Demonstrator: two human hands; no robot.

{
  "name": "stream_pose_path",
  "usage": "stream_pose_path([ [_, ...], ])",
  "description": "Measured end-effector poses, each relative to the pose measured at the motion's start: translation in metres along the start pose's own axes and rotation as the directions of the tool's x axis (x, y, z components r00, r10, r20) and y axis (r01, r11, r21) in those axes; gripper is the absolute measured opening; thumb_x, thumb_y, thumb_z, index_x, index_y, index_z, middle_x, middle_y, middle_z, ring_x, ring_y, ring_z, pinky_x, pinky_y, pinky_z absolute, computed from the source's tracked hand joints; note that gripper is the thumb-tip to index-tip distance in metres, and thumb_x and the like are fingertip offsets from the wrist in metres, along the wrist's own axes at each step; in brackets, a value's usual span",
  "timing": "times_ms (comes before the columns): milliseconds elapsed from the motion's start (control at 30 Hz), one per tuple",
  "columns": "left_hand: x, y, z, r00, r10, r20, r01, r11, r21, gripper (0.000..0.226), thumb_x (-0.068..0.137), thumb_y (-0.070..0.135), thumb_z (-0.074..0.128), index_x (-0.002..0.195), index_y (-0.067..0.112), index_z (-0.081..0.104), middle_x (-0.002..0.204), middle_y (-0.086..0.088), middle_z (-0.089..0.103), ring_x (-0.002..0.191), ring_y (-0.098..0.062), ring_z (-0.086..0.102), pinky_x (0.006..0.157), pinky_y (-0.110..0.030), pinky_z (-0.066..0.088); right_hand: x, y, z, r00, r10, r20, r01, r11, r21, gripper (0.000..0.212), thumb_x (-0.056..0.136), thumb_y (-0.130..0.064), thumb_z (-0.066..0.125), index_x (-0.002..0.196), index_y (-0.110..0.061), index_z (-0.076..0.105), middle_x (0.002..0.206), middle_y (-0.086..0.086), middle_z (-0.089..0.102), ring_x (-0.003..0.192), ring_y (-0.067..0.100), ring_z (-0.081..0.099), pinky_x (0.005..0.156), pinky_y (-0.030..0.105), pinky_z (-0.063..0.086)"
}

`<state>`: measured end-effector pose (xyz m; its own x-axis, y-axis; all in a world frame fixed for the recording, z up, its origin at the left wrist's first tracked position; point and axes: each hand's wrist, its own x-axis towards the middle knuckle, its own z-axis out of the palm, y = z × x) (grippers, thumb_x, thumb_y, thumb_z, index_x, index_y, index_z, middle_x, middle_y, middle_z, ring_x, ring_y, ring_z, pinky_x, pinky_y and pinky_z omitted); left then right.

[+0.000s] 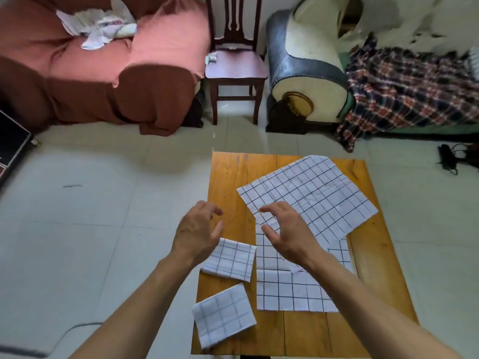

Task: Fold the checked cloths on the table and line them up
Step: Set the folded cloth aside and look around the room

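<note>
Hands come first in the head view. Both hang over the wooden table (373, 257) and hold nothing. The left hand (198, 233) is over the table's left edge with its fingers spread and bent a little. The right hand (286, 233) is beside it, fingers wide and curved like a claw, above where two flat cloths meet.

Four checked cloths lie on the table. A big flat cloth (311, 193) sits at the far side, turned at a slant. A second flat cloth (282, 288) lies nearer, partly under the big one and partly hidden by the right arm. Two small folded cloths sit along the table's left edge: one folded cloth (232, 259) is just under the left hand, and the nearest folded cloth (224, 314) sticks out past the table's edge.

Past the table's far side stands a dark wooden chair (234, 63). A sofa with a reddish cover (103, 73) is left of the chair, with white rags on it. An armchair (308, 60) with a plaid blanket (409, 92) is to its right. The floor has pale tiles (103, 203).
</note>
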<state>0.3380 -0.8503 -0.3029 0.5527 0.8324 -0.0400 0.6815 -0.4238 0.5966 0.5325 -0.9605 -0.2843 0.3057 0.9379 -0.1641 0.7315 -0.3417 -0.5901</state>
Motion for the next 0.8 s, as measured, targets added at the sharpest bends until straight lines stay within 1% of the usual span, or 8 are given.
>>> stream_pose_path([
  [100, -0.013, 0.039, -0.023, 0.994, 0.085, 0.067, -0.085, 0.996, 0.002, 0.018, 0.094, 0.032, 0.063, 0.112, 0.026, 0.062, 0.116, 0.005, 0.063, 0.101, -0.013, 0.058, 0.087, -0.029, 0.052, -0.035, -0.025, -0.041, 0.998, -0.002, -0.057, -0.001, 0.998, -0.065, 0.040, 0.093, -0.029, 0.061, 0.132, -0.024, 0.054, 0.134, -0.005, 0.051, 0.124, 0.012, 0.048, 0.103, 0.029, 0.042],
  [167, -0.024, 0.064, -0.035, 0.982, 0.142, 0.123, -0.148, 0.988, 0.039, 0.021, 0.095, 0.037, 0.061, 0.115, 0.030, 0.059, 0.123, 0.007, 0.060, 0.107, -0.015, 0.055, 0.092, -0.033, 0.051, -0.064, -0.036, -0.065, 0.994, 0.026, -0.102, -0.037, 0.994, -0.106, 0.042, 0.093, -0.030, 0.061, 0.134, -0.024, 0.052, 0.139, -0.005, 0.049, 0.128, 0.013, 0.045, 0.107, 0.032, 0.041],
  [267, -0.036, 0.104, -0.048, 0.948, 0.250, 0.199, -0.263, 0.964, 0.043, 0.025, 0.095, 0.041, 0.059, 0.119, 0.033, 0.058, 0.134, 0.009, 0.053, 0.116, -0.017, 0.051, 0.094, -0.032, 0.047, -0.113, -0.039, -0.098, 0.981, 0.072, -0.178, -0.102, 0.981, -0.167, 0.046, 0.093, -0.032, 0.061, 0.137, -0.025, 0.050, 0.142, -0.006, 0.047, 0.131, 0.013, 0.041, 0.110, 0.032, 0.039],
  [333, -0.041, 0.132, -0.053, 0.917, 0.328, 0.228, -0.341, 0.940, 0.016, 0.024, 0.096, 0.042, 0.059, 0.118, 0.035, 0.060, 0.136, 0.010, 0.052, 0.118, -0.015, 0.050, 0.095, -0.032, 0.045, -0.146, -0.036, -0.120, 0.964, 0.116, -0.237, -0.166, 0.966, -0.201, 0.048, 0.092, -0.034, 0.062, 0.138, -0.025, 0.050, 0.143, -0.006, 0.046, 0.132, 0.014, 0.042, 0.110, 0.031, 0.038],
  [467, -0.054, 0.193, -0.050, 0.840, 0.490, 0.234, -0.495, 0.868, -0.040, 0.022, 0.095, 0.044, 0.058, 0.116, 0.035, 0.061, 0.131, 0.011, 0.055, 0.119, -0.014, 0.050, 0.099, -0.034, 0.043, -0.210, -0.025, -0.164, 0.908, 0.213, -0.360, -0.302, 0.930, -0.212, 0.052, 0.089, -0.037, 0.064, 0.138, -0.028, 0.049, 0.141, -0.004, 0.047, 0.126, 0.019, 0.046, 0.108, 0.038, 0.040],
  [567, -0.068, 0.240, -0.041, 0.767, 0.595, 0.239, -0.604, 0.796, -0.042, 0.024, 0.095, 0.045, 0.057, 0.117, 0.035, 0.060, 0.129, 0.011, 0.055, 0.120, -0.015, 0.049, 0.100, -0.035, 0.042, -0.257, -0.015, -0.191, 0.862, 0.253, -0.439, -0.378, 0.898, -0.224, 0.051, 0.090, -0.040, 0.062, 0.138, -0.028, 0.048, 0.139, -0.003, 0.048, 0.124, 0.020, 0.047, 0.106, 0.040, 0.042],
  [667, -0.087, 0.284, -0.027, 0.695, 0.668, 0.264, -0.684, 0.728, -0.042, 0.027, 0.096, 0.045, 0.056, 0.120, 0.033, 0.060, 0.129, 0.011, 0.054, 0.122, -0.015, 0.047, 0.101, -0.033, 0.039, -0.309, 0.003, -0.209, 0.807, 0.318, -0.498, -0.468, 0.859, -0.209, 0.052, 0.091, -0.043, 0.059, 0.139, -0.026, 0.047, 0.139, -0.002, 0.047, 0.125, 0.021, 0.046, 0.105, 0.040, 0.041],
  [800, -0.119, 0.345, 0.003, 0.595, 0.739, 0.317, -0.779, 0.627, 0.001, 0.035, 0.096, 0.048, 0.052, 0.128, 0.032, 0.056, 0.132, 0.010, 0.055, 0.123, -0.016, 0.046, 0.100, -0.035, 0.037, -0.385, 0.043, -0.224, 0.710, 0.420, -0.566, -0.574, 0.810, -0.120, 0.054, 0.092, -0.045, 0.057, 0.141, -0.027, 0.044, 0.145, -0.004, 0.042, 0.131, 0.020, 0.040, 0.109, 0.039, 0.037],
])
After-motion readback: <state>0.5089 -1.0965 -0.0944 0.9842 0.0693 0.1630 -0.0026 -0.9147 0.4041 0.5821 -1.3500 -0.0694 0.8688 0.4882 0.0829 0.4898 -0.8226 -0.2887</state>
